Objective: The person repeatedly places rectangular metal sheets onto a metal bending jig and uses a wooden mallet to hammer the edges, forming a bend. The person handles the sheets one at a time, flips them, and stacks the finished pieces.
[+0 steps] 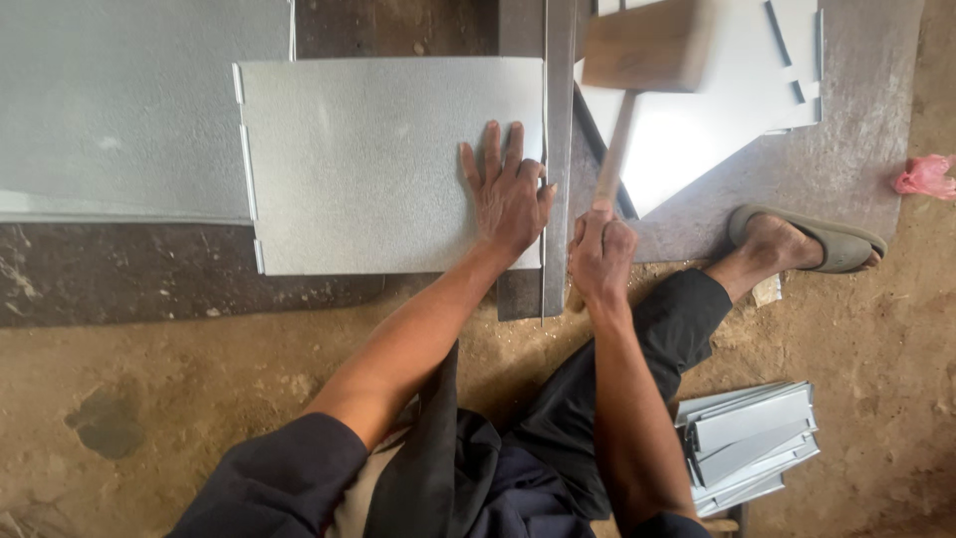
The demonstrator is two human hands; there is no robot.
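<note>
Left hand (508, 194) presses flat, fingers spread, on the metal sheet's (388, 164) right edge; my right hand (600, 254) grips the wooden mallet (647, 45), seemingly raised over the steel bar (558, 149).

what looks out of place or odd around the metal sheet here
Little stands out. The flat grey rectangular metal sheet lies square under the left hand, and the right hand grips the wooden mallet. Only the crumpled pink scrap on the dirt at far right looks stray.
</note>
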